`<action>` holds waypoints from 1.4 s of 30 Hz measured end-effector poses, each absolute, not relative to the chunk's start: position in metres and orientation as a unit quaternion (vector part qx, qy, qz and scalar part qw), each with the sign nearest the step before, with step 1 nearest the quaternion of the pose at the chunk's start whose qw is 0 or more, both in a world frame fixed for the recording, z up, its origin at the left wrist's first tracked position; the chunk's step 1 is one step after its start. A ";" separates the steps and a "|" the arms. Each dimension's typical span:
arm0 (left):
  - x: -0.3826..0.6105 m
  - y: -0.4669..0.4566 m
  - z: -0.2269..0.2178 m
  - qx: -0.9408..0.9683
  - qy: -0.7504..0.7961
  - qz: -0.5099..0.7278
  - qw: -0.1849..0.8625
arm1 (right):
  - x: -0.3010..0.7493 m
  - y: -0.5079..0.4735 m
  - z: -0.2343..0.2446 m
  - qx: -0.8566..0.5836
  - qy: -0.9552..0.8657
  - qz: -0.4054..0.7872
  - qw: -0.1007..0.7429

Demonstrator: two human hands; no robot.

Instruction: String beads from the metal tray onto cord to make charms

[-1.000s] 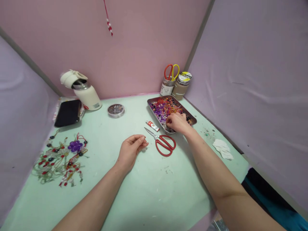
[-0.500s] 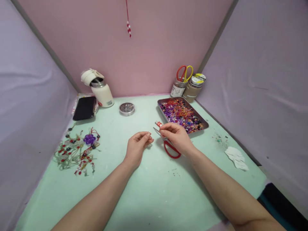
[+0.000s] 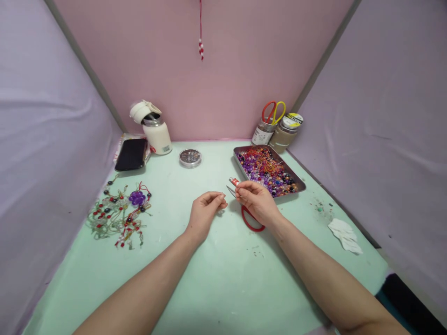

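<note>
My left hand (image 3: 205, 211) rests mid-table with thumb and fingertips pinched together on something too small to name. My right hand (image 3: 254, 201) is just to its right, fingers pinched on a tiny item I cannot make out, a few centimetres from the left fingertips. Under the right hand lie red-handled scissors (image 3: 250, 223), their blades pointing toward a small red-and-white tube (image 3: 233, 181). Behind the right hand sits a metal tray (image 3: 299, 181) full of purple, red and dark beads and orange cord.
Finished beaded ornaments (image 3: 122, 211) lie at the left. At the back stand a white flask (image 3: 156, 132), a black pouch (image 3: 132, 154), a round thread spool (image 3: 190, 157) and two jars (image 3: 279, 130) with scissors in one. White paper scraps (image 3: 345, 235) lie at right. A red cord (image 3: 200, 32) hangs on the wall.
My right hand left the bead tray and came toward the left hand with its fingers pinched. The left hand stayed put; the camera view shifted so everything sits further right.
</note>
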State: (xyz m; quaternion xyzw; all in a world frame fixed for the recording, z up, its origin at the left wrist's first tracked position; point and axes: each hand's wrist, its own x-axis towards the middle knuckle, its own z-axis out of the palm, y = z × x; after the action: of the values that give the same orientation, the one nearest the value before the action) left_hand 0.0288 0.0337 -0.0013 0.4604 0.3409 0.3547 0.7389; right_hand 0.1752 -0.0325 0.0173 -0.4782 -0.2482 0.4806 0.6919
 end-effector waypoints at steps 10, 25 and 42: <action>0.028 0.033 0.000 0.480 0.335 0.349 0.732 | 0.177 -0.032 0.015 -0.470 -0.267 0.441 0.716; 0.026 0.033 0.002 0.492 0.336 0.353 0.722 | 0.176 -0.031 0.011 -0.488 -0.270 0.417 0.718; 0.026 0.033 0.003 0.498 0.336 0.348 0.720 | 0.176 -0.032 0.010 -0.509 -0.281 0.396 0.711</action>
State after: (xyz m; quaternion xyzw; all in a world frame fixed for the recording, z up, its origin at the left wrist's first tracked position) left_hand 0.0260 0.0329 0.0033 0.4982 0.3357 0.3480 0.7197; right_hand 0.1758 -0.0321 0.0103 -0.5089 -0.2807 0.3962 0.7108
